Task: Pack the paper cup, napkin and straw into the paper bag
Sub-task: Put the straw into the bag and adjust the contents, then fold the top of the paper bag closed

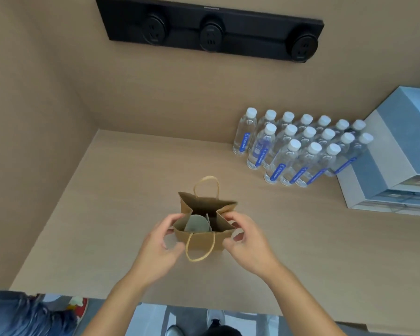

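Observation:
A small brown paper bag (201,241) with twisted paper handles stands open in the middle of the counter. Inside it I see the round pale mouth of the paper cup (197,223), and a thin white straw (207,219) leans along the cup's right side. No napkin shows; the bag's depth is dark. My left hand (159,246) grips the bag's left side wall at the rim. My right hand (246,243) pinches the right side wall at the rim. Both hands hold the mouth open.
Several clear water bottles (298,146) with white caps stand in rows at the back right. Grey-white stacked boxes (393,166) sit at the far right. A black socket strip (209,32) hangs on the back wall. A side wall closes the counter's left.

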